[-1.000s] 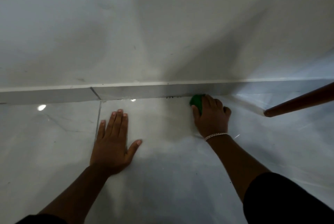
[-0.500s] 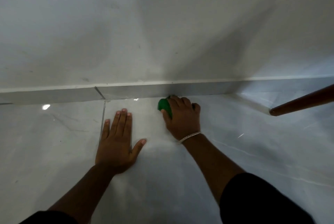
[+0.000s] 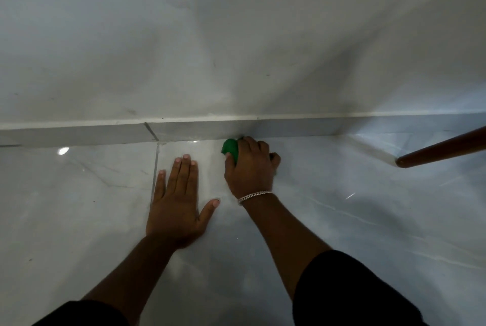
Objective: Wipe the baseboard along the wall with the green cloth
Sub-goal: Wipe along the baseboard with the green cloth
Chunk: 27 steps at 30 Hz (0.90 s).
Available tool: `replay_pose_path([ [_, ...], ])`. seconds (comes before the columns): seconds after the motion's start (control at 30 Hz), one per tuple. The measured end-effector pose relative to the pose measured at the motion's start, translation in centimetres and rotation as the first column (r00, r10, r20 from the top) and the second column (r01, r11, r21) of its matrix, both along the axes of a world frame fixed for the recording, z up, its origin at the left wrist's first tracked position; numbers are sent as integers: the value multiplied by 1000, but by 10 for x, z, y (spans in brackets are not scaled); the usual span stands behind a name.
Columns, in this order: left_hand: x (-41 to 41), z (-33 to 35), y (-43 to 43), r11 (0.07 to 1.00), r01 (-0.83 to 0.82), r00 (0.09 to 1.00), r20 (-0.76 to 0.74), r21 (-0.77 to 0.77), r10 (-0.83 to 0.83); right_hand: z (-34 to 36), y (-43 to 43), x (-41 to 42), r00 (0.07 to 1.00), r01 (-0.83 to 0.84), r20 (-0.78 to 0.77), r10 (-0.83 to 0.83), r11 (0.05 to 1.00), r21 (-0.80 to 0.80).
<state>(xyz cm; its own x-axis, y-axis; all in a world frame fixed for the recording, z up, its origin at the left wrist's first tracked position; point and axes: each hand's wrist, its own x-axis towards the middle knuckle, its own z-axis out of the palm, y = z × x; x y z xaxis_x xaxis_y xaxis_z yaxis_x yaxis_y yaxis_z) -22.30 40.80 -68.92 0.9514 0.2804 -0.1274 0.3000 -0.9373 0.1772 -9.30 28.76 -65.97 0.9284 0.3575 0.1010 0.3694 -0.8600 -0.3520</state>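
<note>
While kneeling low over the glossy pale grey marble-look floor tiles [image 3: 79,207], 2 bare forearms reaching forward out of short black sleeves [image 3: 349,289]. Left hand [image 3: 176,202] pressed flat on the floor, palm down, fingers straight and spread a little, thumb out to the right, gripping nothing; little finger lying just over a grout line [image 3: 155,175] between 2 tiles. Right hand [image 3: 251,167] a little farther ahead and to the right, a silver chain bracelet [image 3: 253,196] round the wrist, knuckles up and fingers curled tight over a bunched green cloth [image 3: 230,148]. Only the left part of that cloth showing past the thumb, the rest hidden under the hand. Cloth pushed right into the corner where floor meets the low grey tiled baseboard [image 3: 79,135], touching its bottom edge. At right, apart from both hands, a round reddish-brown wooden leg [image 3: 444,150] slanting down to the floor. Beyond the baseboard, a plain white painted wall [image 3: 236,36] with faint scuff marks.
</note>
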Motion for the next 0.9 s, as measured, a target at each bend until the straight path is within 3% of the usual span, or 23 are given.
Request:
replay_pose_path([
  [0.1,-1,0,1,1000,11,1000,19,-3,-11,0,-27,18,984,-160,68,165,984,-82],
  [0.17,-2,-1,3,1000,18,1000,16,6,-18,1,-52,33,981,-156,93,168,980,-125],
  [0.4,-2,-3,2,1000,24,999,30,12,-25,11,-133,88,984,176,81,-161,957,-231],
  [0.57,-1,-2,1,1000,20,1000,24,22,-20,10,-105,76,940,336,-31,-339,938,-82],
  [0.7,-1,-1,0,999,28,999,25,33,-29,7,-68,48,963,264,-44,-266,963,-51],
  [0.9,0,-2,2,1000,23,1000,11,19,-23,5,-4,8,998,29,-52,-28,999,26],
])
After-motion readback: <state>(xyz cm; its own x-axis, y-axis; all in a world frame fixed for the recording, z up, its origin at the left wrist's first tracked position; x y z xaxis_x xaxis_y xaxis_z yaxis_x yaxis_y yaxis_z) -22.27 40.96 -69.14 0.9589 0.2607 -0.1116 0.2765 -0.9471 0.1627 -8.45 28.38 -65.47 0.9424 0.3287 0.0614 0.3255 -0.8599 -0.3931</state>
